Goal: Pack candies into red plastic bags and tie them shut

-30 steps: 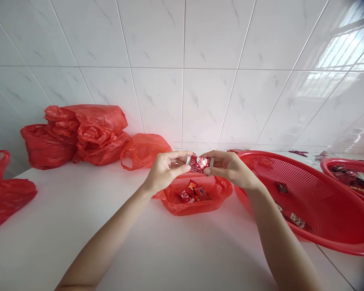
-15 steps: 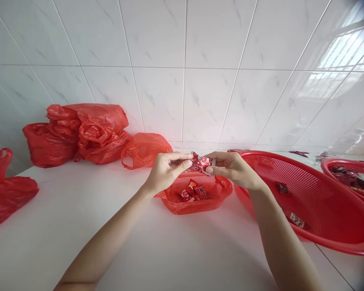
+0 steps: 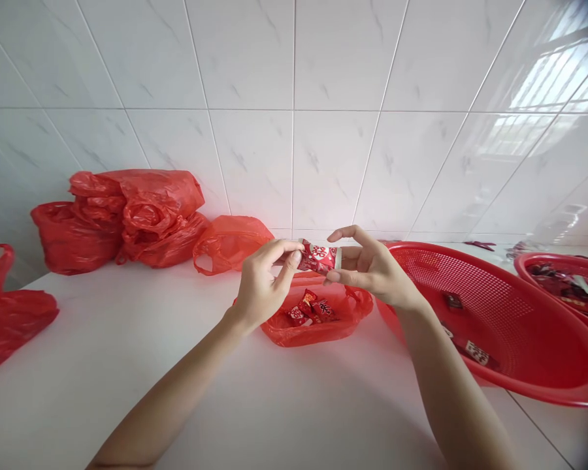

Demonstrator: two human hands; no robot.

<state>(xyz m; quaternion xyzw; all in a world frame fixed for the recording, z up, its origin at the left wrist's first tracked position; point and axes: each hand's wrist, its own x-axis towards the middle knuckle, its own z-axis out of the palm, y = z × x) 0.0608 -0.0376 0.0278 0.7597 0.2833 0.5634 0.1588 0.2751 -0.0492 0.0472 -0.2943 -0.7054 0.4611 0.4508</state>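
Pinched between the thumb and fingers of my left hand (image 3: 264, 281) is a small red snack packet (image 3: 318, 257) with white lettering. My right hand (image 3: 372, 267) is at the packet's right end, thumb and index finger spread apart; whether its other fingers touch the packet I cannot tell. Below both hands sits an open red plastic bag (image 3: 313, 331), with several wrapped snack packets (image 3: 310, 310) inside it.
To the right stands a large red perforated basket (image 3: 529, 326) holding a few packets (image 3: 477, 352). A second red basket (image 3: 568, 261) with many packets is beyond it. Tied red bags (image 3: 142, 219) are stacked at the left, near another red bag (image 3: 232, 241) against the tiled wall.
My right thumb and index finger have come away from the packet and spread. The packet stays in my left hand, moved slightly left. The view has shifted a little.
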